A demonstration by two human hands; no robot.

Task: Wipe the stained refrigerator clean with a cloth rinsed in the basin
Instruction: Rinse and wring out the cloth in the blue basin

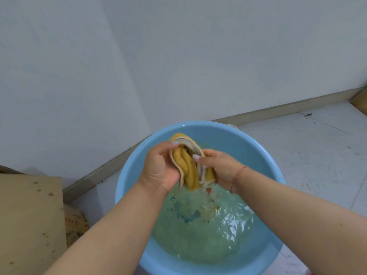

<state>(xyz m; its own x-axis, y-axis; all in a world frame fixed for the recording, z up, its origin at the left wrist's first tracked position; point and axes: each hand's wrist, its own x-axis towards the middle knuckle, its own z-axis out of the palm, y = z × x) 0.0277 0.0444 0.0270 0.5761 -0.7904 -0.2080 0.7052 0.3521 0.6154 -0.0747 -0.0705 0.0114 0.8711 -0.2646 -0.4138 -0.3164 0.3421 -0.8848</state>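
cloth (190, 165), yellow with a pale edge, hangs bunched at frame centre, just above the greenish water in the blue basin (264, 155). your left hand (160, 167) curls its fingers round the cloth's left side; your right hand (220, 165) pinches the right side, a red string on its wrist. cardboard (29, 215) lies at lower left.

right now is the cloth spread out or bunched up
Bunched up. The yellow cloth is gathered into twisted folds, gripped between the left hand and right hand above the basin.
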